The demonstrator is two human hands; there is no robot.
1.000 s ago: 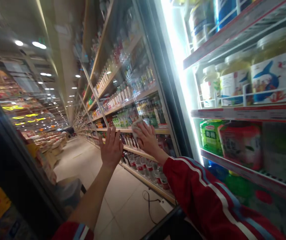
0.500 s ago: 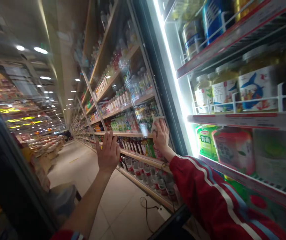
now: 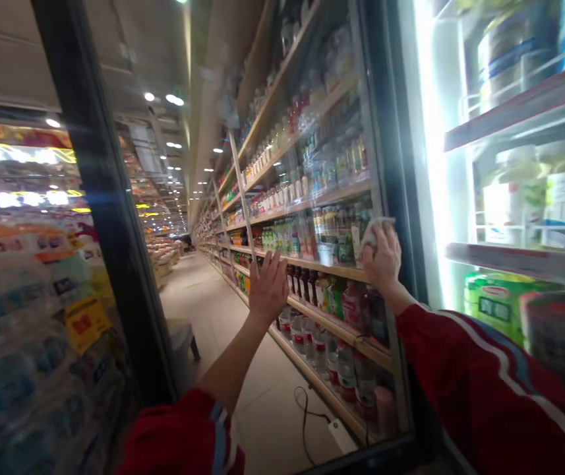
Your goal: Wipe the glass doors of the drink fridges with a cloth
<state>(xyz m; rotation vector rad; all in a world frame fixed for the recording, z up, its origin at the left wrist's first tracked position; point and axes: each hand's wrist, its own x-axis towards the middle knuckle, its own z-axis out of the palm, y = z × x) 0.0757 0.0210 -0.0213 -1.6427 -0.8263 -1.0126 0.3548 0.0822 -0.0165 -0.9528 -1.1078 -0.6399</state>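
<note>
My left hand (image 3: 268,287) lies flat and open against the inside of an open glass cooler door (image 3: 282,369), fingers spread. My right hand (image 3: 384,258) presses a small pale cloth (image 3: 372,231) on the same glass, close to the door's dark hinge-side frame (image 3: 395,165). Both arms wear red sleeves with white and blue stripes. Through the glass I see store shelves with bottles.
The lit cooler shelves (image 3: 519,257) at right hold jars and green and red packs. The door's other dark frame (image 3: 109,218) stands at left, with bottled water (image 3: 25,316) beyond. A shop aisle (image 3: 203,310) runs away ahead; a cable (image 3: 306,415) lies on the floor.
My right hand slid the cloth rightward across the glass to the door's hinge edge. The view swung left, bringing the left door frame into sight. The left hand stayed flat on the glass.
</note>
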